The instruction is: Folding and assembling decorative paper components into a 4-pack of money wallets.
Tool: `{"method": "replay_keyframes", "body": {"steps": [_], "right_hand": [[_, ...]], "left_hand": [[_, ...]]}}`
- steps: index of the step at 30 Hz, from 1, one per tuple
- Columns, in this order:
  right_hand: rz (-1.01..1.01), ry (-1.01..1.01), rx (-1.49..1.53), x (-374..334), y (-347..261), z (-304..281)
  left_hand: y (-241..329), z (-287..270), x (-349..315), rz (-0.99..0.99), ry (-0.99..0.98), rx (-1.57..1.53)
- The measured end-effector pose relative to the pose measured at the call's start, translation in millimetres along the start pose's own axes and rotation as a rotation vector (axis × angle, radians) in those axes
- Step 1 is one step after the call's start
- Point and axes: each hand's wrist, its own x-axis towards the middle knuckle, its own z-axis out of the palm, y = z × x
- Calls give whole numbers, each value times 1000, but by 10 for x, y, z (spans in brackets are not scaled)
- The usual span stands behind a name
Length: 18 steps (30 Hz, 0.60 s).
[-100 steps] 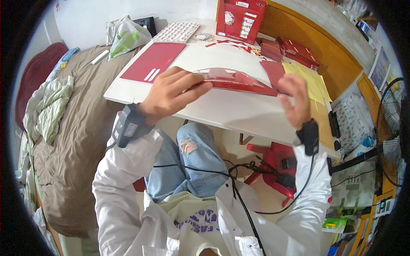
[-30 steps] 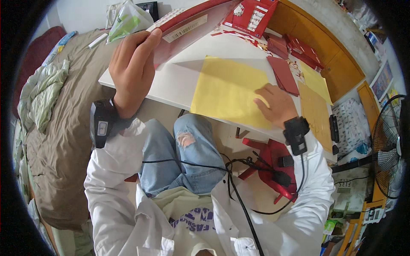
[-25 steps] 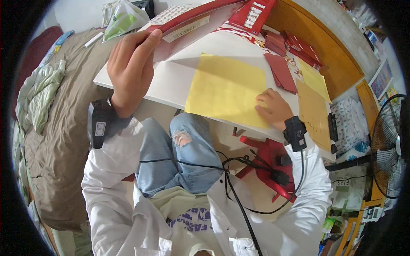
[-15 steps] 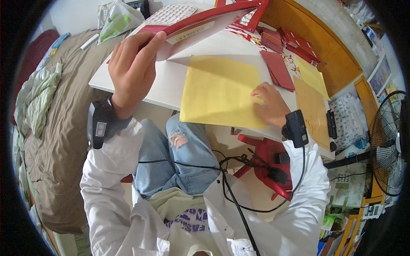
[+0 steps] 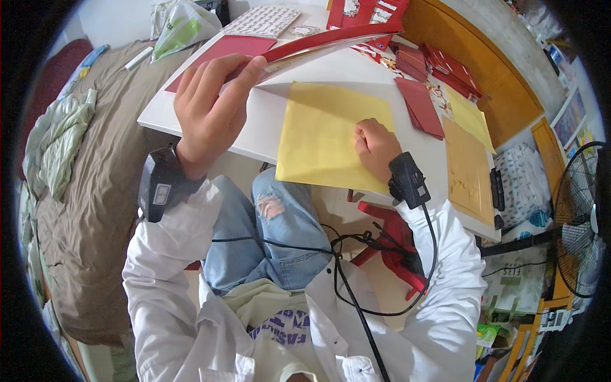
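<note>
Pinched at its near left corner, a thin flat red package (image 5: 337, 35) is in my left hand (image 5: 213, 111). It is raised above the table and seen almost edge-on, so its faces hardly show. A yellow sheet of paper (image 5: 318, 137) lies at the table's front edge and sticks out slightly over it. On the sheet's right part rests my right hand (image 5: 377, 148), fingers curled in, with nothing visible in them. Left of the package, a dark red sheet (image 5: 232, 48) lies on the table.
White table (image 5: 251, 127) before my knees. At its right are red envelopes (image 5: 419, 105), a red box (image 5: 449, 67) and a tan sheet (image 5: 468, 169). A white patterned sheet (image 5: 264, 21) lies at the back. A black cable (image 5: 356, 299) crosses my lap; a fan (image 5: 576, 223) stands right.
The red package has tipped from showing its labelled face to nearly edge-on. My right hand has slid left over the yellow sheet and its fingers have curled in.
</note>
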Motion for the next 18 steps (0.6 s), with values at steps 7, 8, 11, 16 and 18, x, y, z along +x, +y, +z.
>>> {"method": "replay_keyframes", "body": {"steps": [7,8,11,16,18], "right_hand": [[-32,47,-75,-14,14,56],[-33,52,-89,-14,11,57],[-42,43,-74,-3,26,58],[32,-47,-56,53,8,-5],[62,-80,-59,64,-8,-31]], "left_hand": [[0,38,-21,36,13,9],[2,39,-20,44,15,11],[16,27,-15,48,-12,19],[33,42,-4,60,-3,8],[36,42,-8,66,4,12]]}}
